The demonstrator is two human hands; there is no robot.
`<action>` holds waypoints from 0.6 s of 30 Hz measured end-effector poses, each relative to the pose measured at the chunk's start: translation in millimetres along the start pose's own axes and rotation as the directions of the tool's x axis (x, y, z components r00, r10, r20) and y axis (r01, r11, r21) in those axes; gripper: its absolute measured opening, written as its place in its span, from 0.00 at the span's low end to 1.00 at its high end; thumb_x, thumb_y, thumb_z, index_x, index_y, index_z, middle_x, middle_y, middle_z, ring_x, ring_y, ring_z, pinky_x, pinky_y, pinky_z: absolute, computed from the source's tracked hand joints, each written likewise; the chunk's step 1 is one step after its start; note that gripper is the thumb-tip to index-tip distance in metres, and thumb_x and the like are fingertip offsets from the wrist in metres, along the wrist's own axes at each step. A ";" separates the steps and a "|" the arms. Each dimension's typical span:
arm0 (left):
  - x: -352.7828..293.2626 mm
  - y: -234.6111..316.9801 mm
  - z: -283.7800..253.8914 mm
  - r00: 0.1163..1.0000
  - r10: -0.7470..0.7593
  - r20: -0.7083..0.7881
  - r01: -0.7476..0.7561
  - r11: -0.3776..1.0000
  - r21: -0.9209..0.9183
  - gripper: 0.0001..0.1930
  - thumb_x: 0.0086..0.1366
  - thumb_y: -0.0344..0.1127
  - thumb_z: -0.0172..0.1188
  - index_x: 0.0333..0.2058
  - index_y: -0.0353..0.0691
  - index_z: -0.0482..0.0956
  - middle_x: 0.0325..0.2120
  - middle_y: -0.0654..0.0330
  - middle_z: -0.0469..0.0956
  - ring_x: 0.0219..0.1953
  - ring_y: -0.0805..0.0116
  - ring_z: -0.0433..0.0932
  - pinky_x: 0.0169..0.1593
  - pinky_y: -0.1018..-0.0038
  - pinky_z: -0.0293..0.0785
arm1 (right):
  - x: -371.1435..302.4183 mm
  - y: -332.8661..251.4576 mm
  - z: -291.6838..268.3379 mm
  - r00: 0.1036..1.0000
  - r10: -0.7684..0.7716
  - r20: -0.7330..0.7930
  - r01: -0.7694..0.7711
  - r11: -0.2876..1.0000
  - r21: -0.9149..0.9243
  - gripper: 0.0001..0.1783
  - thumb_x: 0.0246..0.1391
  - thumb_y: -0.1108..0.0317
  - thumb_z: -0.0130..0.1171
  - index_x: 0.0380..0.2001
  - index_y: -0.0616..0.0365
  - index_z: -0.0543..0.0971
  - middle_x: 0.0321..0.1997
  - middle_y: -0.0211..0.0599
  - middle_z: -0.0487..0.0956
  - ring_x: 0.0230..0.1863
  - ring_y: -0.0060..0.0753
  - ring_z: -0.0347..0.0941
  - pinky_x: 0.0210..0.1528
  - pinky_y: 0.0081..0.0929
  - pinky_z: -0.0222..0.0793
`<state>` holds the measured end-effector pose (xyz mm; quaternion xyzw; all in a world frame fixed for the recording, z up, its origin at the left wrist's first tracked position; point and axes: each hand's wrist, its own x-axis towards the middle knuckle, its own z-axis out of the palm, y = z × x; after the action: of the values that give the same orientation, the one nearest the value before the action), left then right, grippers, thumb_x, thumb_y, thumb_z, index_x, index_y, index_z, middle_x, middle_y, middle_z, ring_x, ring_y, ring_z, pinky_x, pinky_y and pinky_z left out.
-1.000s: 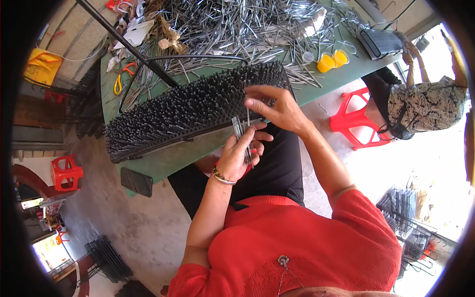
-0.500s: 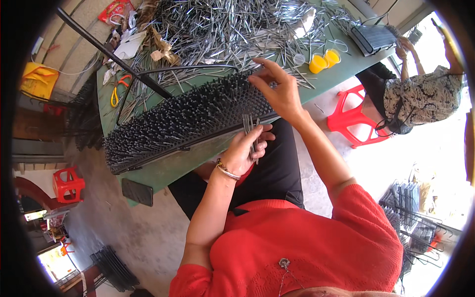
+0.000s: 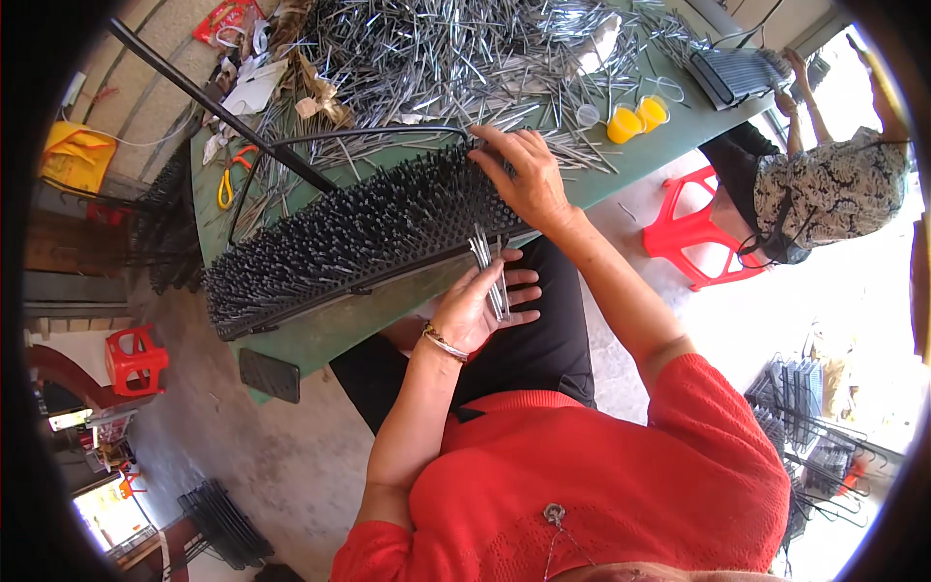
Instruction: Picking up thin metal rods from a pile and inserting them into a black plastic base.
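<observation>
My left hand [image 3: 482, 303] holds a small bundle of thin grey rods [image 3: 488, 267] across the palm under the thumb, other fingers spread. It is just in front of the right part of a long black perforated panel [image 3: 339, 247], which is densely filled with short upright rods. Holes without rods show in the panel's right part. My right hand [image 3: 527, 179] is over the panel's far right, thumb and index bent toward the rods in a pinch. Whatever its fingertips hold is too small to make out.
A large heap of loose rods [image 3: 456, 58] covers the back of the green table [image 3: 320, 361]. A black pole [image 3: 223, 112] slants over the panel. Scissors [image 3: 227, 190], yellow cups [image 3: 624, 124] and a phone [image 3: 270, 375] lie about. Another person sits near a red stool [image 3: 693, 218].
My right hand has moved left and slightly down, closer to the panel's rods. The fingers of my left hand have spread out, and the bundle has tilted a little.
</observation>
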<state>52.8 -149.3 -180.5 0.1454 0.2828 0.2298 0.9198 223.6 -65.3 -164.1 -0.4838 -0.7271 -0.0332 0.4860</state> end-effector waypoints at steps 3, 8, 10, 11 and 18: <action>0.4 -2.1 -4.3 1.000 0.004 0.004 -0.004 0.999 0.033 0.15 0.69 0.40 0.47 0.51 0.42 0.68 0.39 0.55 0.76 0.39 0.66 0.76 0.42 0.69 0.76 | -2.5 1.9 -0.1 1.000 0.023 0.000 -0.023 1.000 0.006 0.18 0.46 0.70 0.64 0.43 0.55 0.77 0.29 0.33 0.79 0.30 0.35 0.72 0.37 0.31 0.65; 6.3 -5.7 -7.6 0.995 0.094 0.034 -0.095 0.995 0.029 0.15 0.70 0.40 0.47 0.49 0.37 0.70 0.36 0.59 0.75 0.35 0.75 0.72 0.35 0.78 0.70 | -2.7 2.3 -1.1 0.989 -0.136 0.055 0.144 0.973 -0.179 0.13 0.47 0.67 0.63 0.38 0.56 0.79 0.35 0.36 0.78 0.35 0.35 0.72 0.38 0.31 0.66; 4.5 -4.9 -3.0 0.988 0.151 0.025 -0.152 0.987 0.045 0.15 0.70 0.39 0.47 0.48 0.35 0.70 0.34 0.60 0.75 0.33 0.76 0.70 0.35 0.78 0.68 | -5.7 -2.4 -8.3 0.996 -0.085 0.034 0.088 0.991 -0.105 0.11 0.48 0.67 0.63 0.36 0.57 0.80 0.33 0.37 0.78 0.33 0.37 0.72 0.37 0.32 0.66; 2.6 -3.6 -1.4 0.988 0.153 0.023 -0.154 0.987 0.045 0.15 0.70 0.39 0.47 0.48 0.35 0.70 0.34 0.60 0.75 0.33 0.76 0.70 0.35 0.78 0.68 | -8.4 -7.3 -12.7 0.999 -0.033 0.017 0.034 0.999 -0.028 0.10 0.48 0.67 0.62 0.35 0.57 0.80 0.32 0.37 0.78 0.32 0.38 0.72 0.36 0.33 0.67; 6.9 -3.2 -0.8 0.952 0.295 0.078 -0.302 0.947 0.108 0.14 0.69 0.38 0.47 0.47 0.34 0.69 0.39 0.54 0.76 0.41 0.68 0.75 0.43 0.71 0.75 | -30.0 -33.0 -50.3 0.598 0.337 0.727 -0.688 0.681 0.250 0.12 0.51 0.65 0.63 0.29 0.65 0.81 0.22 0.34 0.76 0.27 0.18 0.72 0.30 0.22 0.67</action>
<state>58.4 -148.5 -185.6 0.2480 0.2426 0.3446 0.8723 235.1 -128.9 -145.9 -0.5145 -0.6466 0.4700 0.3102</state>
